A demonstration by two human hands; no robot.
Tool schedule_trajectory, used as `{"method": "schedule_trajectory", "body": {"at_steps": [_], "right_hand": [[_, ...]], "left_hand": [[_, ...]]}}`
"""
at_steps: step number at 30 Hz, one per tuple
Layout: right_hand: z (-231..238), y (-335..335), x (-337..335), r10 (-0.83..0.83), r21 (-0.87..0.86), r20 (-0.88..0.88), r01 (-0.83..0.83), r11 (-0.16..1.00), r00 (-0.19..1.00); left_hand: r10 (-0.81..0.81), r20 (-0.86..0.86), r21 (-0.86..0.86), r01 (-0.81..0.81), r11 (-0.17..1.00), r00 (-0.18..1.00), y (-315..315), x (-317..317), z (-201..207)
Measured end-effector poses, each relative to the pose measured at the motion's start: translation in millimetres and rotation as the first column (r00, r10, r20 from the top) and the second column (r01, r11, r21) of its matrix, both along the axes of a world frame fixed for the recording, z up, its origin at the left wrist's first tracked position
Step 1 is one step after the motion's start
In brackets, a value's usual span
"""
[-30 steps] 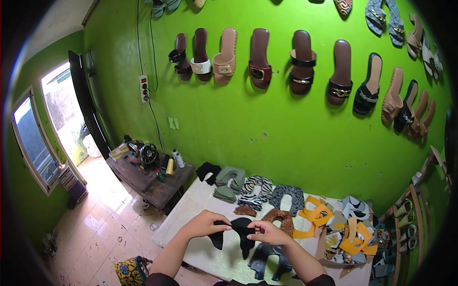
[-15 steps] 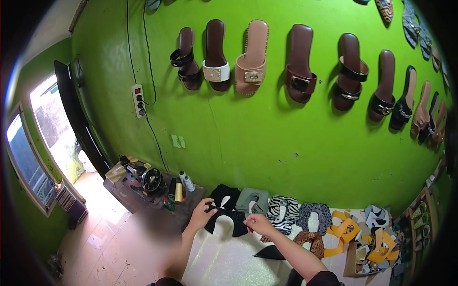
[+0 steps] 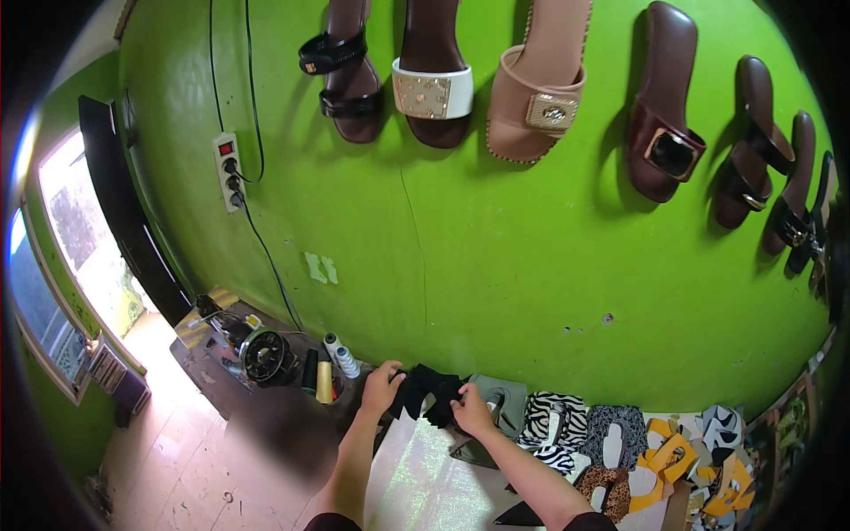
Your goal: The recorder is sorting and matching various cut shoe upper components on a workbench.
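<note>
Black cutouts point(image 3: 434, 388) lie between left fingers point(image 3: 389, 367) and right fingers point(image 3: 464, 398); their grip is unclear.

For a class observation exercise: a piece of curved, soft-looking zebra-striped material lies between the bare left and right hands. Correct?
Not zebra-striped: the head view shows the curved, soft-looking material between the bare left hand and bare right hand is black.

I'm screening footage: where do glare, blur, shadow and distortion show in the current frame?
All in the head view: the open doorway is washed out; the shiny white tabletop glints; a soft dark patch at lower left is blurred past recognition; the tan stitched-edge sandal casts shadow on the green wall; the black door bows near the dark rim; the black cut pieces show little detail.
</note>
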State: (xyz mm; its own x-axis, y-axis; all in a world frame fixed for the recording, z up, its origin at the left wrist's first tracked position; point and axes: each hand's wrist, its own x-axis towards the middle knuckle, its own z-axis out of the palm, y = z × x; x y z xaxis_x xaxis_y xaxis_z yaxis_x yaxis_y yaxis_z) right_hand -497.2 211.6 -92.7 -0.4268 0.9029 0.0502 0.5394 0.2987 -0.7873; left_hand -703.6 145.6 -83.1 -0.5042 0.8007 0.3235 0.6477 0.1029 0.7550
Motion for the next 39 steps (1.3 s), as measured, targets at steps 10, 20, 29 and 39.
{"method": "schedule_trajectory", "body": {"at_steps": [10,20,29,39], "right_hand": [[-28,14,-20,-0.001,0.177,0.120,-0.021,0.984,0.993],[-38,8,-6,0.062,0.288,0.612,-0.295,0.911,0.789],[46,-46,42,0.144,0.463,0.387,-0.327,0.824,0.911],[45,-155,189,0.065,0.294,0.208,-0.125,0.947,0.976]], "left_hand": [[0.037,0.114,-0.025,-0.035,0.999,0.993,48,2,-38],[-0.239,-0.317,-0.233,0.169,0.958,0.918,31,30,-44],[-0.206,-0.328,-0.219,0.138,0.966,0.922,3,59,2],[-0.185,0.030,0.096,0.181,0.979,0.982,-128,265,-12]]}}
